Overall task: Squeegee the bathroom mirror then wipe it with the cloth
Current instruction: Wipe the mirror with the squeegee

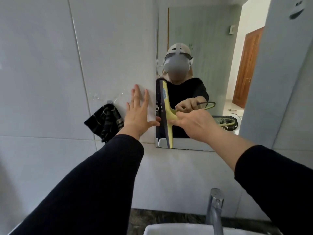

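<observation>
The bathroom mirror (203, 39) hangs on the tiled wall ahead. A yellow squeegee (166, 112) stands upright with its dark blade against the mirror's left edge. My right hand (194, 122) grips its handle from the right. My left hand (138, 112) lies flat on the wall tile just left of the mirror, fingers spread and straight, thumb reaching toward the blade. A dark striped cloth (105, 122) hangs from a small wall hook to the left of that hand.
A chrome tap (215, 209) and a white basin (169, 230) sit below on a dark stone counter. The mirror reflects a person wearing a headset and an open wooden door. A white wall panel (279, 82) borders the mirror on the right.
</observation>
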